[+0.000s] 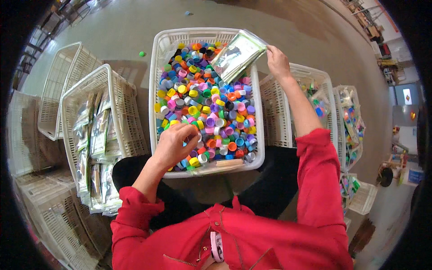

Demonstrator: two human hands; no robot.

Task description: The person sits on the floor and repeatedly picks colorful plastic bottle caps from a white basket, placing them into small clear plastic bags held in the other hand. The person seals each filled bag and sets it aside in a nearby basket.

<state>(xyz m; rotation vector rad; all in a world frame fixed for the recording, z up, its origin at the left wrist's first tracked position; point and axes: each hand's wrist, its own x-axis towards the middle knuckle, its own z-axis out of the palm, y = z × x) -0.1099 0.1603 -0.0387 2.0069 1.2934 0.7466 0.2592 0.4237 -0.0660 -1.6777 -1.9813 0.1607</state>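
Note:
A white plastic crate [206, 31] stands between my knees, filled with loose plastic bottle caps [202, 101] in many colours. My right hand [278, 63] pinches the corner of a small stack of clear plastic packets [239, 54] with green and white printed inserts. The stack lies tilted over the crate's far right corner. Above the near left part of the caps, my left hand [178, 141] is curled with its fingers bent inward. Whether it holds a cap is hidden. Near the crate's front edge lies a clear packet with light wooden sticks [229, 163].
To the left, a white crate [109, 87] holds many filled packets [101, 135], with other crates [50, 216] around it. At right are a crate with bagged items [317, 94] and another with colourful packets [349, 125]. A green cap [141, 54] lies on the floor.

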